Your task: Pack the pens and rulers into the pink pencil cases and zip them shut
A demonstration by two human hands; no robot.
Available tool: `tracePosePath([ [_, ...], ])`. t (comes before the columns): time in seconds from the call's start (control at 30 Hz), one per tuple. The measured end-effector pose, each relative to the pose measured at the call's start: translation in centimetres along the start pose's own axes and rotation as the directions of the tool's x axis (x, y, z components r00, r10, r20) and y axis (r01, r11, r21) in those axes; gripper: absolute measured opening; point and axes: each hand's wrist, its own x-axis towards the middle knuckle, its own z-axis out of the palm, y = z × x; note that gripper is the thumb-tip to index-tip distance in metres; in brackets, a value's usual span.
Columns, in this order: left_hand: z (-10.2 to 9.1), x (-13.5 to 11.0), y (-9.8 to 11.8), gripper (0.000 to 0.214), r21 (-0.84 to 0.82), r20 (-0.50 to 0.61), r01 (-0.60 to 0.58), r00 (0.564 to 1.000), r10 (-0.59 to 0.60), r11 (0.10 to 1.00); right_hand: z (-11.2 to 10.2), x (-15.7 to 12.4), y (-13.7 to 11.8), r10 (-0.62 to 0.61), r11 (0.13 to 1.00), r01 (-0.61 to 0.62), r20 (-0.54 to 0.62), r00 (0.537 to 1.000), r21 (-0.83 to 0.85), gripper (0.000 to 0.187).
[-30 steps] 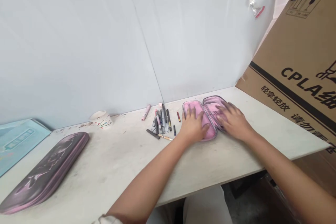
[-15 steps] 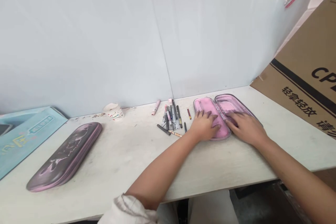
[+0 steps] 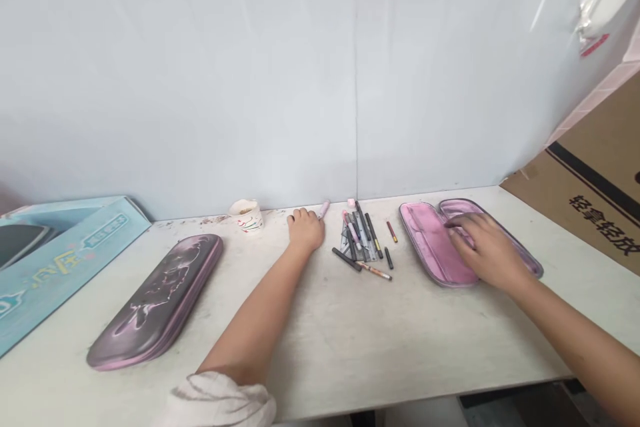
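Note:
My left hand (image 3: 306,229) lies palm down at the back of the white table, fingers slightly apart and bent. Right beside it, at the thumb side, is a pink capped pen (image 3: 325,208), its lower end partly hidden by the hand. My right hand (image 3: 483,248) is over an open pink pencil case (image 3: 436,245), fingers stretched across its hinge and second half, holding nothing. Between my hands is a pile of dark pens (image 3: 374,235) on a clear ruler (image 3: 371,253). A patterned pencil (image 3: 376,271) and a short dark red stick (image 3: 392,231) lie close by.
A closed dark pencil case (image 3: 159,300) with pink edging lies at the left. Behind it stands a paper cup (image 3: 246,216). A light blue box (image 3: 75,253) occupies the far left, a cardboard box (image 3: 595,180) the right. A pale wall (image 3: 200,80) backs the table.
My left hand has left the open pencil case and moved left to beside the pink pen. My right hand stays over the case. The view has shifted left.

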Motion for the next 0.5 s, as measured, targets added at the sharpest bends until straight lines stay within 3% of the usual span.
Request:
tracePosePath([
  [0.07, -0.7, -0.5, -0.1, 0.034, -0.237, 0.02, -0.005, 1.0, 0.01, 0.972, 1.2, 1.3, -2.2, -0.023, 0.998, 0.022, 0.024, 0.999, 0.059, 0.028],
  [0.17, -2.5, -2.0, 0.8, 0.03, -0.614, 0.129, 0.082, 0.992, -0.002, 0.785, 2.9, 3.7, -5.5, -0.003, 0.965, -0.013, 0.06, 0.998, 0.263, 0.031],
  [0.27, -4.6, -4.7, 2.3, 0.044, -0.757, 0.227, 0.126, 0.971, 0.076, 0.641, 4.8, 6.2, -8.7, 0.119, 0.811, -0.203, 0.184, 0.976, 0.549, 0.041],
  [0.3, -5.2, -5.7, 2.7, 0.041, -0.875, 0.32, 0.231, 0.935, 0.152, 0.425, 5.5, 6.8, -9.7, 0.15, 0.721, -0.278, 0.249, 0.957, 0.635, 0.042],
  [0.37, -6.3, -7.7, 3.6, 0.033, -0.895, 0.439, 0.443, 0.848, 0.297, 0.055, 6.6, 7.6, -11.6, 0.162, 0.499, -0.433, 0.411, 0.897, 0.751, 0.036],
  [0.43, -7.2, -9.4, 4.2, 0.027, -0.801, 0.489, 0.577, 0.785, 0.381, -0.161, 7.4, 7.7, -13.2, 0.125, 0.299, -0.555, 0.545, 0.829, 0.776, 0.026],
  [0.5, -7.7, -10.6, 4.5, 0.025, -0.729, 0.518, 0.634, 0.758, 0.397, -0.259, 7.7, 7.3, -14.4, 0.088, 0.167, -0.637, 0.632, 0.77, 0.753, 0.021],
])
